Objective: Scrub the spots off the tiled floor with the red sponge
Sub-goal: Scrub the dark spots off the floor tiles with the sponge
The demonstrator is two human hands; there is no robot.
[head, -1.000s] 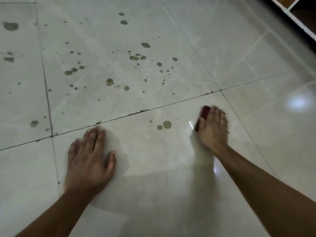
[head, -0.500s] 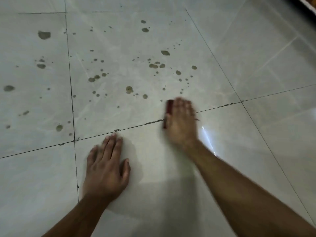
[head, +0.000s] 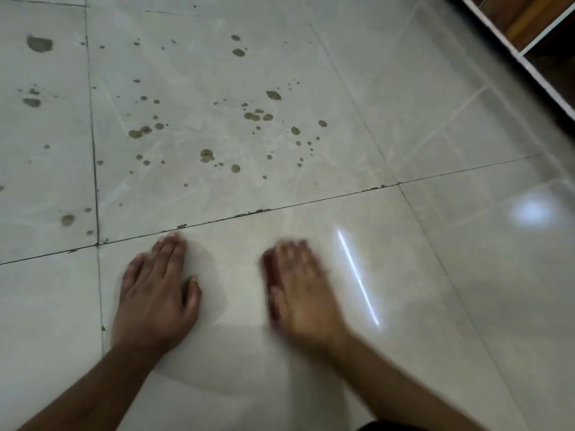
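Tiled floor (head: 311, 66): pale glossy tiles, dark grout lines. One grout line runs across just beyond both hands; another runs front to back at the left, past the left wrist. Upper right corner bounded by a white-framed shelf unit (head: 529, 48) with wood-toned interior. Right-hand tiles bare and reflective, carrying a round light glare and a thin bright streak just right of the right hand.

Spots (head: 255, 116): brownish, round to irregular, scattered over the far centre tile and the far left tile; largest sit at the upper left. All lie beyond the crosswise grout line, well apart from both hands. The near tile under the hands shows none.

Left hand (head: 155, 293): flat on the near tile, fingers straight and together, thumb out to the side, fingertips just short of the grout line.

Right hand (head: 301, 290): blurred, palm down, fingers extended over the red sponge (head: 269, 275).

Red sponge: only a dark red sliver visible along the hand's left edge, pressed to the near tile; shape otherwise hidden.
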